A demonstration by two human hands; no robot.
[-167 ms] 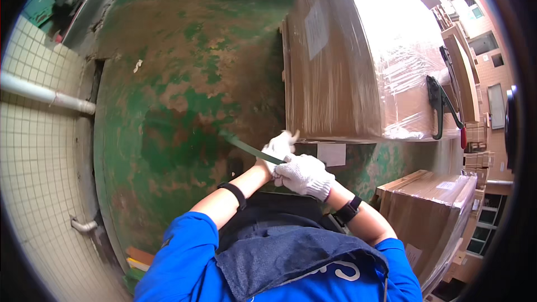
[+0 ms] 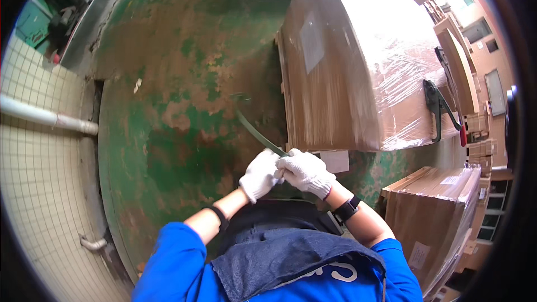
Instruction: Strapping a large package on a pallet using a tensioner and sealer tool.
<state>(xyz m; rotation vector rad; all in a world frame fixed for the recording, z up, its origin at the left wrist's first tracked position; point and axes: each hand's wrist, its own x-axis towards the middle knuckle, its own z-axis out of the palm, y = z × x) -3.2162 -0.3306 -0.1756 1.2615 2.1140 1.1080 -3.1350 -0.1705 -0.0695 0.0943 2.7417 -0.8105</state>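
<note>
My two hands, in white knit gloves, meet in front of my body. A narrow green strap [image 2: 258, 136] runs up and away from them in a curve, its far end blurred over the floor. My right hand [image 2: 306, 173] is closed on the strap's near end with thumb and fingers together. Pressed against it, my left hand [image 2: 259, 177] is closed too, where the strap enters between the hands. The gloves hide the strap's near end.
A tall wrapped carton [image 2: 330, 89] on a pallet stands ahead right. A dark green hand tool with a red-tipped handle [image 2: 433, 109] rests on it. Another wrapped carton [image 2: 419, 212] is at near right. A tiled wall [image 2: 42, 190] with a white pipe [image 2: 47, 114] lines the left.
My left hand has drawn back toward my body and left, its fingers now curled in. The strap bends more upward. The view has shifted slightly.
</note>
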